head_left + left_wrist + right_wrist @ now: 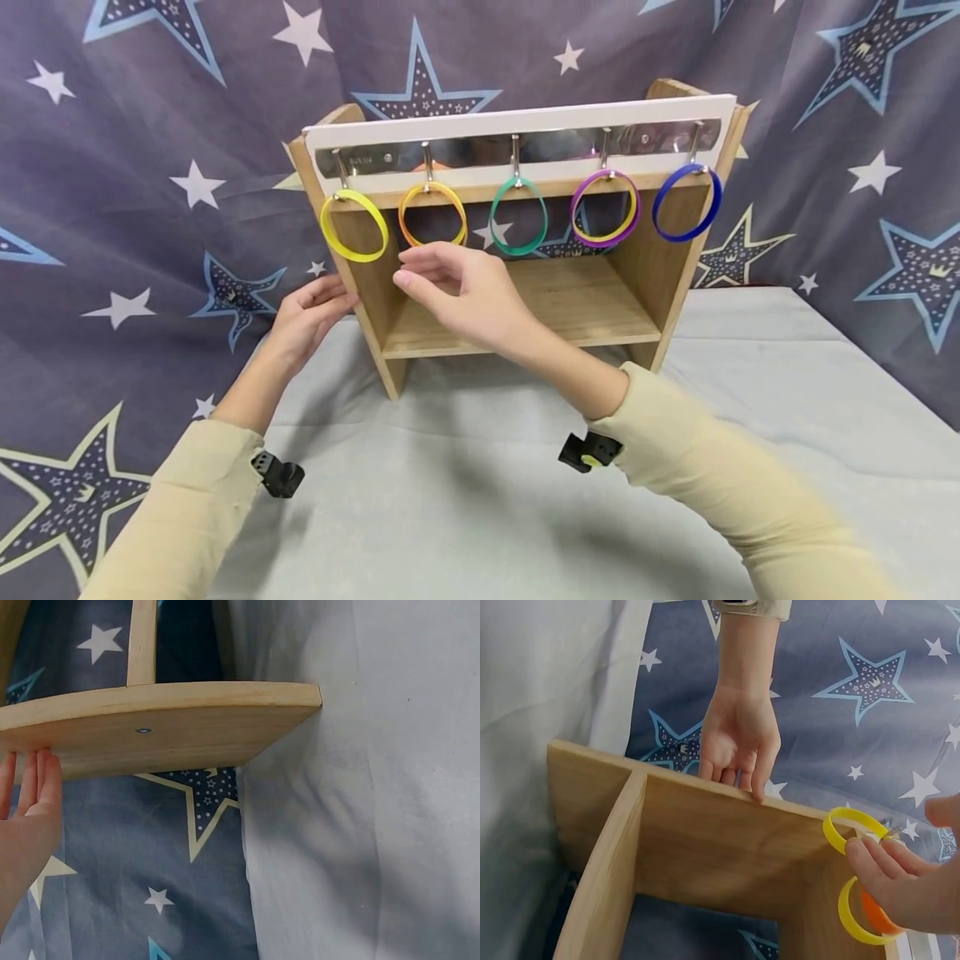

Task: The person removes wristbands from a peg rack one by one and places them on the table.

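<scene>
A small wooden shelf unit carries a hook strip along its top front. Silicone wristbands hang from the hooks: a yellow wristband, an orange-and-yellow wristband, a teal wristband, a purple-and-yellow wristband and a blue wristband. My left hand touches the outside of the left side panel with its fingertips. Just below the orange-and-yellow wristband, my right hand hovers with loosely bent fingers and nothing visible in its grasp. In the right wrist view, my right hand overlaps the bands.
A pale grey cloth covers the table under the shelf. Behind and to both sides hangs a dark curtain printed with stars. Each sleeve cuff has a small black device on it.
</scene>
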Demonstrator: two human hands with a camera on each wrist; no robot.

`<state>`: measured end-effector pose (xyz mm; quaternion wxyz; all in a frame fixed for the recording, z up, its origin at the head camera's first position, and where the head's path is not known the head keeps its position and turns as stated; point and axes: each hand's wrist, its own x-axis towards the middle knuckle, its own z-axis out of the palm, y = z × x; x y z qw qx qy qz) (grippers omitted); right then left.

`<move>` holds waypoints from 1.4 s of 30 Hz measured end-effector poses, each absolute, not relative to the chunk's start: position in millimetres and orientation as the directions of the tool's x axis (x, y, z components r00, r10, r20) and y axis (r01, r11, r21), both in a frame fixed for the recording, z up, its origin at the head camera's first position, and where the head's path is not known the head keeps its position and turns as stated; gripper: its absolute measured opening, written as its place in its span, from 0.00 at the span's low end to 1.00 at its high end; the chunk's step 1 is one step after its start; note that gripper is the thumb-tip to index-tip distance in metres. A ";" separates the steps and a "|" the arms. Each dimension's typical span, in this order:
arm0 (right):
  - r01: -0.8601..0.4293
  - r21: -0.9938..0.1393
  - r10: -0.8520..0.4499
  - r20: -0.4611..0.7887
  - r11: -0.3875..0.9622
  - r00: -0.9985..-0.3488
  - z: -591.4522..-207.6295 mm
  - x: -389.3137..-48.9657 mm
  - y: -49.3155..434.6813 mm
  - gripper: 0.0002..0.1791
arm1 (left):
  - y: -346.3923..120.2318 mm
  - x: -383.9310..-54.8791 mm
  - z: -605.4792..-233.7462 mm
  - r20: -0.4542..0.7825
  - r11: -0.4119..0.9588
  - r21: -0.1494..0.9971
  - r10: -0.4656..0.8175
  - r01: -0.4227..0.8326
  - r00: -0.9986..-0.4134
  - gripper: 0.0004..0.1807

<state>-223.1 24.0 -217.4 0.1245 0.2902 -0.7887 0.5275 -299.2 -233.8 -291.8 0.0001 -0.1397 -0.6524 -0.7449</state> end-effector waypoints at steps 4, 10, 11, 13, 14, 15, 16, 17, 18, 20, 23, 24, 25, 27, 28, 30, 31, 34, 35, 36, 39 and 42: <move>-0.564 -0.779 -0.317 0.481 0.273 -0.818 -218.8 -225.4 17.1 0.16 | -237.1 -299.6 -293.2 0.203 -0.142 0.974 0.195 0.177 -0.960 0.12; -0.526 -0.807 -0.285 0.455 0.268 -0.844 -220.9 -231.9 11.6 0.19 | -238.1 -299.8 -292.3 0.201 -0.140 0.975 0.208 0.174 -0.957 0.11; -0.520 -0.814 -0.279 0.452 0.260 -0.847 -221.4 -233.4 10.6 0.20 | -237.9 -299.5 -291.7 0.199 -0.140 0.975 0.208 0.172 -0.958 0.11; -0.505 -0.828 -0.267 0.444 0.242 -0.856 -222.7 -236.7 8.3 0.21 | -237.4 -298.7 -290.4 0.193 -0.150 0.975 0.206 0.164 -0.959 0.11; -0.498 -0.835 -0.260 0.440 0.232 -0.859 -223.2 -238.0 7.0 0.21 | -237.2 -298.2 -289.7 0.189 -0.155 0.975 0.206 0.158 -0.960 0.11; -0.490 -0.843 -0.253 0.436 0.222 -0.864 -223.7 -239.3 5.5 0.21 | -237.3 -297.8 -289.1 0.183 -0.159 0.975 0.206 0.152 -0.961 0.11; -0.482 -0.851 -0.247 0.431 0.210 -0.868 -223.8 -240.1 4.1 0.22 | -237.1 -297.3 -288.4 0.178 -0.166 0.975 0.206 0.145 -0.962 0.11; -0.474 -0.857 -0.240 0.426 0.203 -0.872 -224.2 -240.8 2.7 0.22 | -237.1 -296.9 -287.9 0.173 -0.169 0.976 0.208 0.139 -0.963 0.11; -0.464 -0.864 -0.233 0.419 0.194 -0.877 -224.3 -241.2 1.4 0.22 | -237.1 -296.4 -287.3 0.168 -0.173 0.976 0.209 0.133 -0.963 0.11; -0.445 -0.878 -0.220 0.406 0.176 -0.887 -224.4 -241.7 -1.1 0.23 | -237.1 -295.9 -286.6 0.160 -0.174 0.977 0.211 0.124 -0.964 0.11; -0.417 -0.896 -0.209 0.384 0.150 -0.899 -224.7 -242.2 -4.6 0.24 | -237.2 -295.5 -286.1 0.151 -0.175 0.978 0.212 0.114 -0.966 0.10; -0.408 -0.902 -0.208 0.376 0.142 -0.903 -224.9 -242.4 -5.8 0.25 | -237.3 -295.5 -286.1 0.147 -0.174 0.979 0.212 0.111 -0.966 0.10; -0.401 -0.906 -0.206 0.370 0.135 -0.906 -225.2 -242.8 -6.8 0.25 | -237.3 -295.4 -286.1 0.145 -0.173 0.979 0.212 0.109 -0.966 0.10; -0.389 -0.913 -0.206 0.359 0.124 -0.910 -226.1 -243.8 -8.8 0.26 | -237.3 -295.3 -286.4 0.143 -0.175 0.979 0.212 0.106 -0.967 0.10; -0.383 -0.916 -0.204 0.355 0.117 -0.912 -226.4 -244.0 -9.6 0.26 | -237.2 -295.1 -286.4 0.142 -0.173 0.979 0.212 0.106 -0.967 0.10; -0.372 -0.923 -0.195 0.349 0.094 -0.916 -227.7 -245.6 -11.5 0.26 | -237.0 -294.7 -286.4 0.145 -0.177 0.978 0.212 0.108 -0.966 0.10; -0.367 -0.927 -0.187 0.348 0.078 -0.919 -228.2 -246.4 -12.6 0.26 | -236.9 -294.5 -286.3 0.147 -0.179 0.978 0.212 0.110 -0.966 0.10; -0.339 -0.940 -0.156 0.333 0.019 -0.930 -229.5 -248.6 -16.5 0.24 | -236.5 -294.0 -286.1 0.150 -0.182 0.977 0.211 0.112 -0.966 0.11; -0.328 -0.945 -0.146 0.325 -0.005 -0.934 -229.8 -249.2 -17.9 0.23 | -236.3 -293.8 -285.9 0.150 -0.181 0.977 0.210 0.112 -0.966 0.11; -0.317 -0.948 -0.133 0.318 -0.029 -0.939 -230.0 -249.7 -19.2 0.22 | -236.1 -293.6 -285.6 0.149 -0.180 0.977 0.208 0.112 -0.967 0.10; -0.288 -0.952 -0.100 0.298 -0.103 -0.949 -230.2 -249.7 -22.7 0.20 | -235.4 -293.1 -284.8 0.141 -0.179 0.978 0.205 0.105 -0.969 0.10; -0.276 -0.946 -0.067 0.291 -0.170 -0.954 -230.4 -249.1 -25.1 0.18 | -234.8 -293.1 -284.3 0.134 -0.180 0.979 0.204 0.098 -0.970 0.10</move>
